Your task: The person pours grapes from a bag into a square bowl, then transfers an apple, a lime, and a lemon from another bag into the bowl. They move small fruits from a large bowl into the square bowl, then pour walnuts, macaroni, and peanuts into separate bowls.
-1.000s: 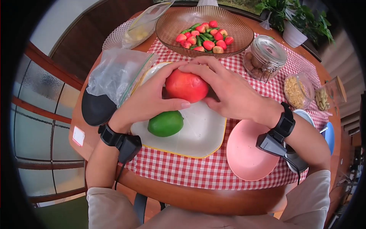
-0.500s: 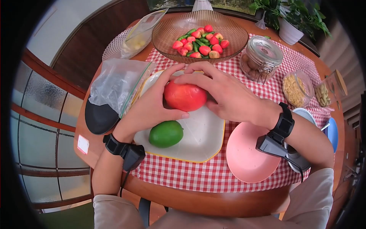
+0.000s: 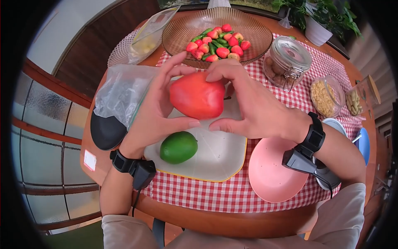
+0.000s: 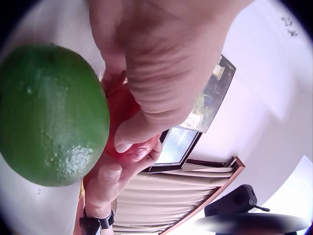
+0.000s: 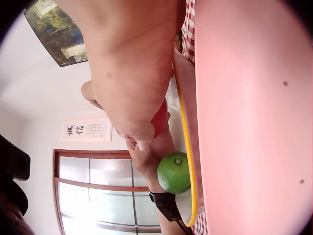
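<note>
Between both hands is a large red fruit (image 3: 197, 95), smooth and mango-shaped, with a dark stem toward its right end. My left hand (image 3: 159, 99) holds its left side, the thumb along the bottom and the fingers behind. My right hand (image 3: 259, 101) curls over its right end, fingertips on the top and the thumb near its lower edge. Below them a green mango (image 3: 178, 147) lies on the left part of a white tray (image 3: 222, 159) with a yellow rim. In the left wrist view the green mango (image 4: 54, 115) looms close, and my left thumb presses the red fruit (image 4: 124, 110).
A pink plate (image 3: 275, 174) sits right of the tray. Behind stands a brown glass bowl (image 3: 178, 37) of small red fruits and green peppers. Glass jars (image 3: 286, 62) line the right, a clear plastic bag (image 3: 122, 93) and black oval object (image 3: 107, 132) the left.
The red fruit has turned in the hands and come slightly up and left, showing its stem. The right thumb has moved out from behind it to below. The green mango stays on the tray.
</note>
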`<state>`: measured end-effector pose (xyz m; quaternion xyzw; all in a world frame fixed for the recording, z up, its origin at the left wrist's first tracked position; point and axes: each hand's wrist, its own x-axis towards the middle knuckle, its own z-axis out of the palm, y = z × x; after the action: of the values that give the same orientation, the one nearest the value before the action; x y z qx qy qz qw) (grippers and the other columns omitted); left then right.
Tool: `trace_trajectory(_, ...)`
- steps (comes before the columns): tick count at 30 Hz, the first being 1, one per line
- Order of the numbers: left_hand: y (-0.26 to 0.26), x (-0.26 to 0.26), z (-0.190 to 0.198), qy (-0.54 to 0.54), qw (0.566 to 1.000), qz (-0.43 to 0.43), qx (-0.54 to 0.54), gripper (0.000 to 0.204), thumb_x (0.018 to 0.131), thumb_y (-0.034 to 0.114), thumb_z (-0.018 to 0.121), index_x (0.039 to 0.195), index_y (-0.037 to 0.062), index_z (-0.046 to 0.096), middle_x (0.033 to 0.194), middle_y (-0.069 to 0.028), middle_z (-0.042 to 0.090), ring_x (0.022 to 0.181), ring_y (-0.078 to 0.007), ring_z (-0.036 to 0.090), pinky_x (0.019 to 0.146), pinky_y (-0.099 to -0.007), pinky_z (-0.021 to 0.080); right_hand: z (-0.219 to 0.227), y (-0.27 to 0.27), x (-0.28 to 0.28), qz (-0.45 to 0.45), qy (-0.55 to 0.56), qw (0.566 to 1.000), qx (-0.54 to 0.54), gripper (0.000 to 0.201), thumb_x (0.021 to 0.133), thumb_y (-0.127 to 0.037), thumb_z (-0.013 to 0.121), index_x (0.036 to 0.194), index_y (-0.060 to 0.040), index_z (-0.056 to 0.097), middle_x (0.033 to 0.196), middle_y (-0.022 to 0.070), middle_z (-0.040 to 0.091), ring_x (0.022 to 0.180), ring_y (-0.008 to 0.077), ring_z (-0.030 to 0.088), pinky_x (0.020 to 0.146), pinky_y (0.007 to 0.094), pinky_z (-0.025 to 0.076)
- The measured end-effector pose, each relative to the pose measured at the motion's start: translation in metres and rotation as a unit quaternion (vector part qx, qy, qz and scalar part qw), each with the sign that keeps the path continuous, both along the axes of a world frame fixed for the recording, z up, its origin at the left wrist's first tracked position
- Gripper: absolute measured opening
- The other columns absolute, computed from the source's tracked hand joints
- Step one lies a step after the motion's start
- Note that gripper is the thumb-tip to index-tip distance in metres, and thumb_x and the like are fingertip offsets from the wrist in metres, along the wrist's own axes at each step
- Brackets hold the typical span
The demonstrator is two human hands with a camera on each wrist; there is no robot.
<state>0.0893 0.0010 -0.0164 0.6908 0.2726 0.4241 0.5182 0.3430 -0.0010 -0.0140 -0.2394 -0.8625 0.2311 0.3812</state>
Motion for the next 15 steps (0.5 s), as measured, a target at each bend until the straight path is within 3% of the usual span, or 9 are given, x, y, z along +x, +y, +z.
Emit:
trace_trajectory(4, 0.004, -0.003, 0.002, -0.075, 0.997, -0.001, 0.028, 0.11, 0.071, 0.007, 0.092, 0.163, 0.0107, 0.031, 0.146, -0.0084, 0.047, 0.137, -0.0214, 0.049, 0.117, -0.0403, 0.041, 0.0, 0.004, -0.002, -0.004, 0.054, 0.995, 0.079, 0.082, 0.075, -0.025, 0.091, 0.14, -0.0062, 0.045, 0.136, 0.016, 0.051, 0.124, 0.0392, 0.054, 0.1, 0.0467, 0.052)
trace_trajectory(6, 0.006, -0.009, 0.001, -0.056, 0.998, 0.001, 0.021, 0.104, 0.074, 0.01, 0.091, 0.161, 0.0094, 0.034, 0.145, -0.0085, 0.047, 0.137, -0.0214, 0.049, 0.116, -0.04, 0.042, 0.003, 0.008, 0.0, -0.014, 0.053, 0.987, 0.154, 0.089, 0.077, -0.035, 0.092, 0.144, -0.0059, 0.04, 0.148, 0.0183, 0.045, 0.136, 0.0363, 0.047, 0.113, 0.0465, 0.042)
trace_trajectory(8, 0.005, -0.009, 0.001, -0.038, 0.999, 0.004, 0.013, 0.098, 0.076, 0.013, 0.09, 0.159, 0.0081, 0.038, 0.145, -0.0086, 0.048, 0.136, -0.0213, 0.05, 0.116, -0.0397, 0.042, 0.005, 0.006, 0.002, -0.026, -0.002, 0.991, 0.132, 0.088, 0.077, -0.036, 0.091, 0.145, -0.0059, 0.043, 0.146, 0.0187, 0.047, 0.135, 0.0377, 0.047, 0.115, 0.0473, 0.041)
trace_trajectory(10, -0.002, -0.007, 0.003, 0.151, 0.988, 0.008, -0.039, 0.088, 0.08, 0.018, 0.089, 0.154, 0.0057, 0.044, 0.147, -0.0094, 0.048, 0.135, -0.0221, 0.051, 0.116, -0.0394, 0.043, 0.005, 0.004, 0.002, -0.036, -0.059, 0.992, 0.106, 0.087, 0.077, -0.038, 0.09, 0.145, -0.0058, 0.045, 0.144, 0.0191, 0.049, 0.135, 0.0391, 0.047, 0.116, 0.0482, 0.039)
trace_trajectory(13, -0.004, -0.007, 0.01, 0.198, 0.978, -0.031, -0.062, 0.088, 0.077, 0.016, 0.09, 0.152, 0.0051, 0.045, 0.152, -0.0101, 0.046, 0.136, -0.0232, 0.051, 0.116, -0.0389, 0.043, 0.001, 0.0, -0.003, -0.039, -0.119, 0.981, 0.148, 0.081, 0.079, -0.035, 0.087, 0.145, -0.0072, 0.051, 0.141, 0.0197, 0.052, 0.136, 0.0403, 0.046, 0.115, 0.0503, 0.04)
trace_trajectory(15, -0.006, -0.007, 0.006, 0.181, 0.983, -0.028, -0.034, 0.09, 0.077, 0.014, 0.09, 0.153, 0.0048, 0.044, 0.153, -0.0106, 0.045, 0.137, -0.0234, 0.051, 0.117, -0.0396, 0.041, -0.002, -0.006, -0.004, -0.029, -0.098, 0.994, 0.043, 0.074, 0.078, -0.026, 0.086, 0.143, -0.0109, 0.054, 0.135, 0.0166, 0.054, 0.132, 0.0391, 0.049, 0.109, 0.0517, 0.044)
